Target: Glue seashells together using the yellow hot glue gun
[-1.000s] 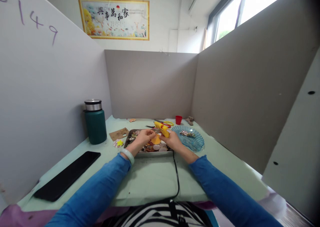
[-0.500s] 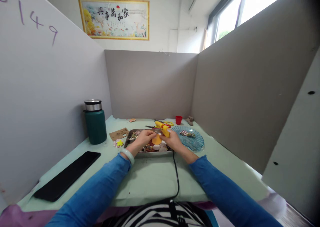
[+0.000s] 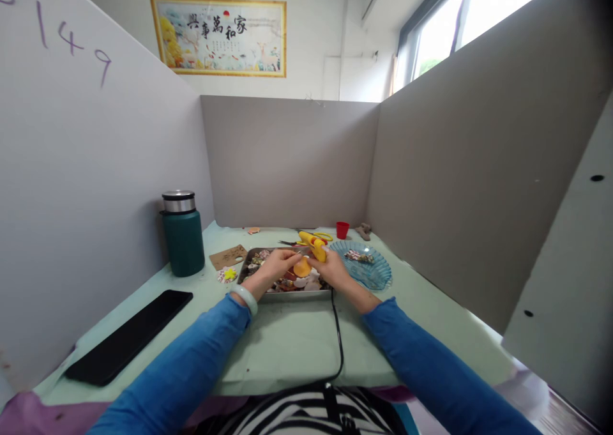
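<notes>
Over the metal tray (image 3: 287,296) of shells and stones, my two hands nearly meet. My right hand (image 3: 334,270) is closed around a yellow glue gun (image 3: 313,246), its nozzle end pointing up and left. A round orange piece (image 3: 302,267) shows between the hands, close to the right fingertips; whether it is held there I cannot tell. My left hand (image 3: 278,264) has thumb and forefinger pinched together at the piece's upper left, and what sits in the pinch is too small to make out. A black cord (image 3: 339,333) runs from below the right hand to the table's front edge.
A blue scalloped plate (image 3: 378,275) with small pieces lies right of the tray. Behind are scissors (image 3: 323,236) and a red cup (image 3: 341,230). On the left are a brown card (image 3: 225,259), a flower-shaped piece (image 3: 228,274), a green bottle (image 3: 182,243) and a black phone (image 3: 131,338).
The glue gun and the orange piece have shifted very slightly to the right. Both hands keep nearly the same place and grip.
</notes>
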Available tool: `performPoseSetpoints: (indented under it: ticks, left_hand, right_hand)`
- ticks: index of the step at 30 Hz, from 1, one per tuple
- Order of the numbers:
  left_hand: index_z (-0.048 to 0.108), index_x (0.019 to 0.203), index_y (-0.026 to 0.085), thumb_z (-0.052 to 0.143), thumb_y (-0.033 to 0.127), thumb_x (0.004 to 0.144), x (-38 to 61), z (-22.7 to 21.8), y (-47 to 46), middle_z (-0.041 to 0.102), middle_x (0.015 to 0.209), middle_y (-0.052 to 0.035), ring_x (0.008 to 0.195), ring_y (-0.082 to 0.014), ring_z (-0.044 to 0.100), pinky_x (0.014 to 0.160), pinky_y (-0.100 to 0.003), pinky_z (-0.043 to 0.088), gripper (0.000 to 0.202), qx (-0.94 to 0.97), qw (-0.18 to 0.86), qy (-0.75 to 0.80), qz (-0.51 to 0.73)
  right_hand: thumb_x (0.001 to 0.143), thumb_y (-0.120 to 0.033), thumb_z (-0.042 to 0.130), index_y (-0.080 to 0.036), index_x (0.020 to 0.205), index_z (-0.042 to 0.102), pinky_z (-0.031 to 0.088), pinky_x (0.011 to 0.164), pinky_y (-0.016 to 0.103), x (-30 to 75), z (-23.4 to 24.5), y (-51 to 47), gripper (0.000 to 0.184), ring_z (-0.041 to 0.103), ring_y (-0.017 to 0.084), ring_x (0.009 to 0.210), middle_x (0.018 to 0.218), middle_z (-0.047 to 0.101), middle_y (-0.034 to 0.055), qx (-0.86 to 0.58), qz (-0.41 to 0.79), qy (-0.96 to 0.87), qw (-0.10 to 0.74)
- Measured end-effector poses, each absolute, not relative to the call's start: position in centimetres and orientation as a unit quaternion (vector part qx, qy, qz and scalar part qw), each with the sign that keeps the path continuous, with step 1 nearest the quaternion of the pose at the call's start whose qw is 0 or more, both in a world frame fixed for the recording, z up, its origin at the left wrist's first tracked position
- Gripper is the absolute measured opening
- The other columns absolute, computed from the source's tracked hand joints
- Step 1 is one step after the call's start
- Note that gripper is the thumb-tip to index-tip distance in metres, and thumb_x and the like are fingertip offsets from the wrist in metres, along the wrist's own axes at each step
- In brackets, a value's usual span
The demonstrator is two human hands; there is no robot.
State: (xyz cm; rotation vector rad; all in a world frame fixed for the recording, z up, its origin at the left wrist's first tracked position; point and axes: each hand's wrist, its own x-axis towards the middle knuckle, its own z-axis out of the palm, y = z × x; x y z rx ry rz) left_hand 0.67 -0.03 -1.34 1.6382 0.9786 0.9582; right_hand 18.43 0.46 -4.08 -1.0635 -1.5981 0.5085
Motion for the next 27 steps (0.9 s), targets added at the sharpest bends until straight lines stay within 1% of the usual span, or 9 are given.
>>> performPoseSetpoints:
  ticks: [3, 5, 10, 14, 18, 24, 27]
  left_hand:
    - [0.066, 0.085, 0.012, 0.07, 0.047, 0.073, 0.69, -1.4, 0.02, 0.069, 0.076, -0.0051, 0.061, -0.0146, 0.063, 0.055, -0.025, 0.052, 0.037, 0.669, 0.487, 0.395, 0.399]
    - [0.065, 0.085, 0.012, 0.07, 0.047, 0.074, 0.71, -1.48, 0.09, 0.068, 0.073, -0.0041, 0.061, -0.0143, 0.064, 0.055, -0.024, 0.052, 0.037, 0.662, 0.486, 0.401, 0.406]
    - [0.063, 0.081, 0.012, 0.069, 0.044, 0.075, 0.71, -1.75, 0.37, 0.065, 0.066, -0.002, 0.054, -0.0116, 0.061, 0.053, -0.022, 0.05, 0.033, 0.654, 0.479, 0.417, 0.411]
    - [0.062, 0.077, 0.012, 0.07, 0.043, 0.074, 0.7, -1.87, 0.66, 0.064, 0.062, -0.0013, 0.052, -0.0111, 0.059, 0.051, -0.022, 0.048, 0.032, 0.661, 0.471, 0.406, 0.42]
    - [0.062, 0.075, 0.013, 0.07, 0.041, 0.074, 0.72, -1.86, 0.79, 0.063, 0.062, -0.0014, 0.052, -0.0118, 0.059, 0.051, -0.023, 0.049, 0.03, 0.663, 0.466, 0.412, 0.417]
    - [0.063, 0.081, 0.013, 0.069, 0.042, 0.075, 0.77, -1.67, 0.38, 0.065, 0.068, -0.0028, 0.058, -0.015, 0.063, 0.056, -0.027, 0.052, 0.031, 0.656, 0.477, 0.422, 0.406]
    - [0.063, 0.083, 0.013, 0.068, 0.043, 0.076, 0.77, -1.57, 0.12, 0.067, 0.07, -0.003, 0.058, -0.0153, 0.063, 0.056, -0.027, 0.052, 0.031, 0.661, 0.473, 0.421, 0.402]
  right_hand:
    - [0.069, -0.031, 0.062, -0.018, 0.089, 0.065, 0.048, 0.064, 0.032, 18.48, -4.04, 0.43, 0.024, 0.061, 0.021, 0.072, 0.078, 0.067, 0.0045, -0.446, 0.214, -0.673, 0.55]
    - [0.07, -0.032, 0.062, -0.018, 0.09, 0.065, 0.049, 0.065, 0.032, 18.52, -4.03, 0.43, 0.025, 0.062, 0.021, 0.073, 0.079, 0.068, 0.0049, -0.449, 0.216, -0.669, 0.551]
    - [0.069, -0.031, 0.063, -0.018, 0.09, 0.066, 0.05, 0.067, 0.033, 18.55, -4.15, 0.59, 0.025, 0.063, 0.022, 0.075, 0.083, 0.069, 0.006, -0.447, 0.213, -0.671, 0.551]
    - [0.069, -0.03, 0.063, -0.018, 0.089, 0.067, 0.05, 0.065, 0.032, 18.49, -4.21, 0.63, 0.024, 0.062, 0.021, 0.072, 0.081, 0.069, 0.0054, -0.448, 0.22, -0.671, 0.549]
    - [0.068, -0.028, 0.063, -0.018, 0.091, 0.068, 0.05, 0.064, 0.031, 18.46, -4.25, 0.63, 0.025, 0.062, 0.021, 0.071, 0.079, 0.069, 0.0049, -0.449, 0.223, -0.673, 0.544]
    - [0.069, -0.029, 0.062, -0.017, 0.094, 0.069, 0.049, 0.065, 0.031, 18.52, -4.31, 0.67, 0.029, 0.062, 0.021, 0.073, 0.082, 0.069, 0.0053, -0.455, 0.218, -0.678, 0.534]
    - [0.069, -0.029, 0.062, -0.018, 0.095, 0.069, 0.049, 0.065, 0.031, 18.57, -4.4, 0.8, 0.029, 0.063, 0.021, 0.074, 0.083, 0.07, 0.0052, -0.454, 0.217, -0.679, 0.535]
